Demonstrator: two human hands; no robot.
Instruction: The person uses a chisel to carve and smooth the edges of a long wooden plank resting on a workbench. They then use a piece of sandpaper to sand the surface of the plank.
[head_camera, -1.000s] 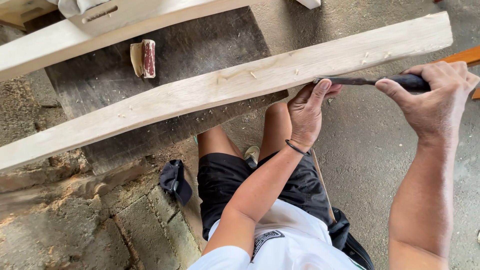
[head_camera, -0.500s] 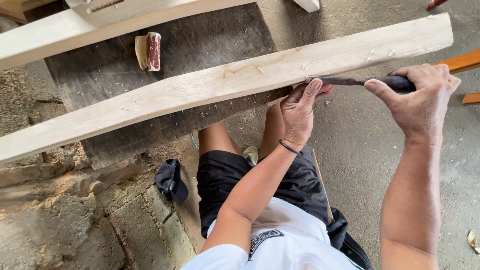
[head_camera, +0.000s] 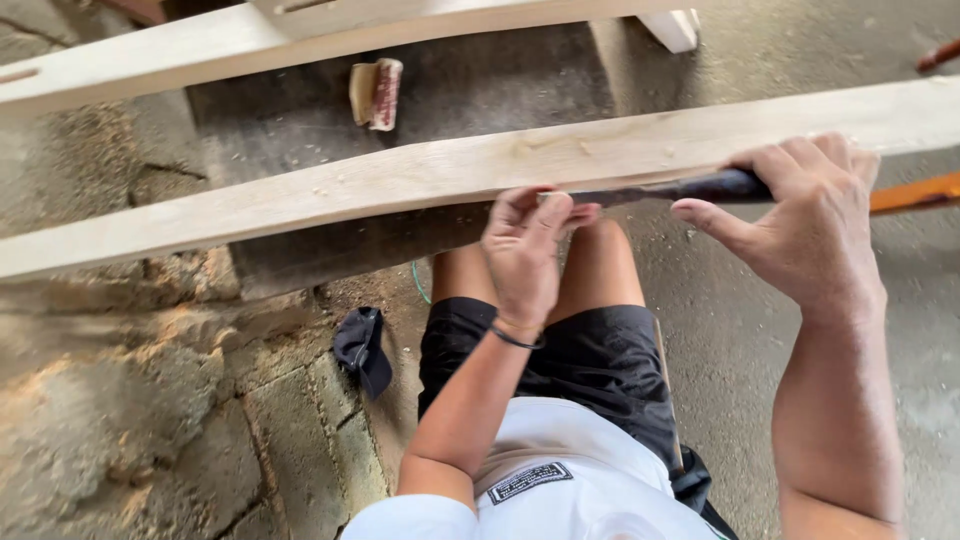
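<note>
2 hands (head_camera: 680, 235) around chisel (head_camera: 690, 188)

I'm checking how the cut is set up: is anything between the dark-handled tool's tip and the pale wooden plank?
Nothing visible. The right hand grips the dark-handled chisel-like tool, lying along the near edge of the long pale wooden plank. The left hand pinches its front end against the wood, so the fingers hide the tip itself.

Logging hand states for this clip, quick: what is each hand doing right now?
Left hand: fingers pinched on the front end of the dark tool.
Right hand: closed around the tool's handle, against the long plank.
</note>
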